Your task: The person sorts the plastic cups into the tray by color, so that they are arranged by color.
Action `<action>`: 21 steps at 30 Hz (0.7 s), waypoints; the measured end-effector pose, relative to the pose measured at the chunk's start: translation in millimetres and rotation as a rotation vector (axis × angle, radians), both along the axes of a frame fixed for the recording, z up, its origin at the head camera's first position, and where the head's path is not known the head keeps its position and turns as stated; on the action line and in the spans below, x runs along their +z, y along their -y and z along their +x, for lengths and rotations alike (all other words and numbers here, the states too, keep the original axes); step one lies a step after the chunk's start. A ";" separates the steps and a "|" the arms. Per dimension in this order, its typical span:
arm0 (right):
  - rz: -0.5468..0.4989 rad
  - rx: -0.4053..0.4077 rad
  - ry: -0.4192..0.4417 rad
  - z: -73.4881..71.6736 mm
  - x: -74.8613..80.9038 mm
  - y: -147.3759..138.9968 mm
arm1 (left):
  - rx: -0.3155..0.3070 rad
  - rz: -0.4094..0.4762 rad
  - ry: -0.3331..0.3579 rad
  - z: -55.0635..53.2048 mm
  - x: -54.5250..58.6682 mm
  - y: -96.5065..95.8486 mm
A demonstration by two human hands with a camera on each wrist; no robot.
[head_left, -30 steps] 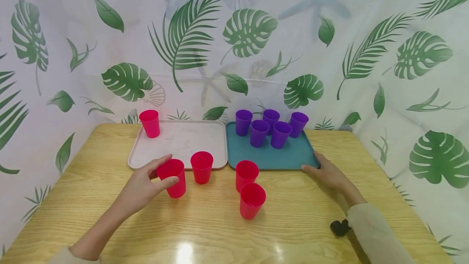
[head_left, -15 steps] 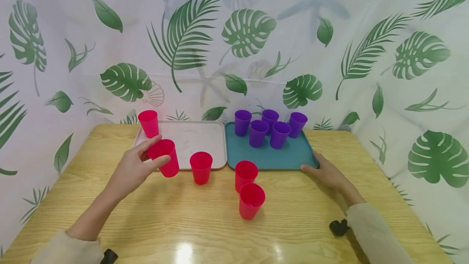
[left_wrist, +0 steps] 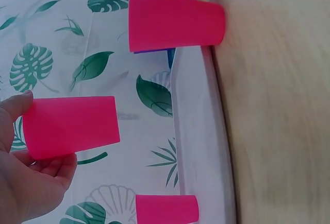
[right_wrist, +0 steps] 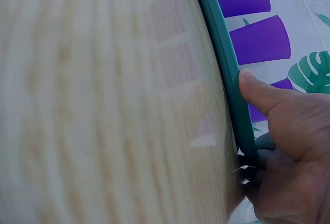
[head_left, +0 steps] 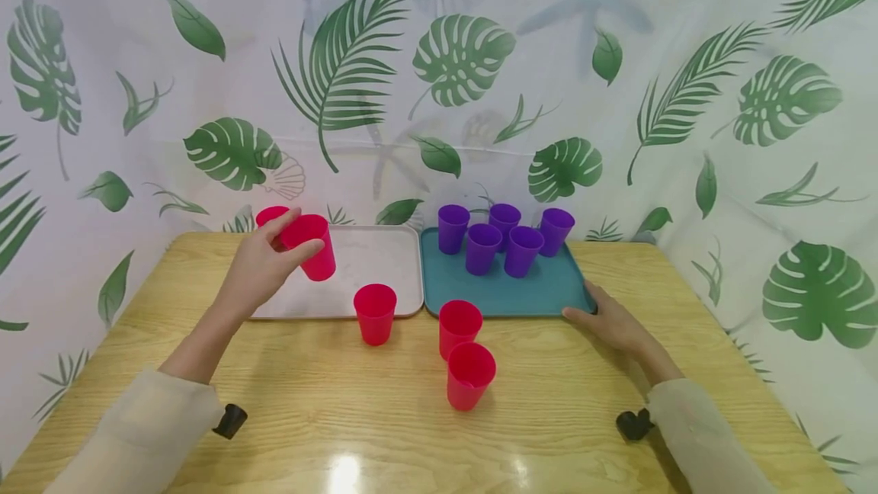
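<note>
Moved up-frame since earlier: red tapered plastic cup (head_left: 319,256), now above white rectangular tray (head_left: 373,259), left of centre. Left hand (head_left: 257,265) grip pinches it near the rim; right hand (head_left: 610,319) grip holds teal rectangular tray (head_left: 466,299) at its lower-right corner. Cup's probably light, stiff, slick; take sides near rim. White tray: second red cup (head_left: 270,213), upper left. Teal: five purple cups (head_left: 483,250).

I see pinkish-red cups (head_left: 324,258) and purple cups (head_left: 483,251), a white tray (head_left: 384,258), a teal tray (head_left: 494,297) — yellowish wood-grained surface (head_left: 343,402), green-leafed white backdrop (head_left: 473,147).
</note>
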State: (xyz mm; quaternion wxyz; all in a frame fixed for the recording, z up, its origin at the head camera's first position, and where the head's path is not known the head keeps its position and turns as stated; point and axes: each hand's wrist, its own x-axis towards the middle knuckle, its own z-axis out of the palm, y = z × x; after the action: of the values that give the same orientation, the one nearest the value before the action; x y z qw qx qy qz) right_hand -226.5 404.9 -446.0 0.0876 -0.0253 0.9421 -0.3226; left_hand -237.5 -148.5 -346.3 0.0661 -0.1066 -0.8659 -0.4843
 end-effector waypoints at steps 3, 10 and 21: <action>0.006 -0.004 0.002 -0.4 -0.7 -1.4 | 0.018 0.009 0.001 -13.2 4.4 -4.5; -0.008 0.000 -0.015 -2.3 -3.4 -3.7 | 0.081 0.040 0.018 -41.0 10.0 -14.4; -0.008 0.001 -0.025 -2.6 -3.6 -2.6 | 0.157 0.068 0.114 -80.8 -0.4 -26.2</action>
State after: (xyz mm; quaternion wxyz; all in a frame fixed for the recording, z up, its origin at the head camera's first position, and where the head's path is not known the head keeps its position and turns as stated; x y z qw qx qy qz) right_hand -229.1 407.6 -449.6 0.0761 -0.0299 0.9419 -0.3259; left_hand -318.4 -122.3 -346.7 0.0580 -0.0083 -0.8569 -0.5121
